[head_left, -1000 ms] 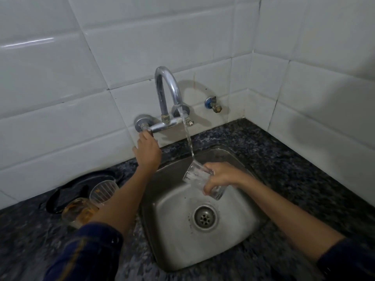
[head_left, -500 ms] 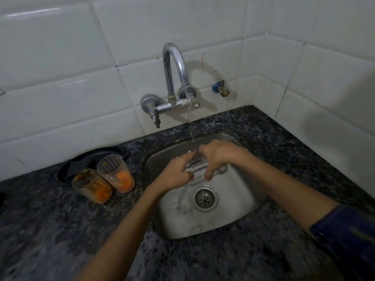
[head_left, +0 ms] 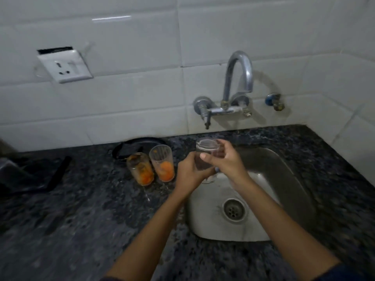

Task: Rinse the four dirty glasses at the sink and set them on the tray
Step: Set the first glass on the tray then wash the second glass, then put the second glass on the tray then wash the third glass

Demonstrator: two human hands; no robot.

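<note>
I hold a clear glass (head_left: 205, 157) upright over the left edge of the steel sink (head_left: 284, 179). My left hand (head_left: 189, 174) wraps its lower part and my right hand (head_left: 224, 159) grips its upper side near the rim. Two dirty glasses stand on the counter just left of my hands: one (head_left: 140, 169) smeared with orange residue, the other (head_left: 162, 163) with an orange lump at the bottom. A dark round tray (head_left: 123, 151) lies behind them against the wall. No water is visible under the tap (head_left: 237, 82).
The tap handle (head_left: 206, 116) hangs down on the tiled wall. A wall socket (head_left: 65, 65) is at the upper left. A dark object (head_left: 30, 175) lies on the granite counter at far left. The drain (head_left: 234, 209) sits mid-sink.
My left hand left the tap handle and joined the right on the glass. Both hands carried the glass from under the running stream to the sink's left edge. The view swung left.
</note>
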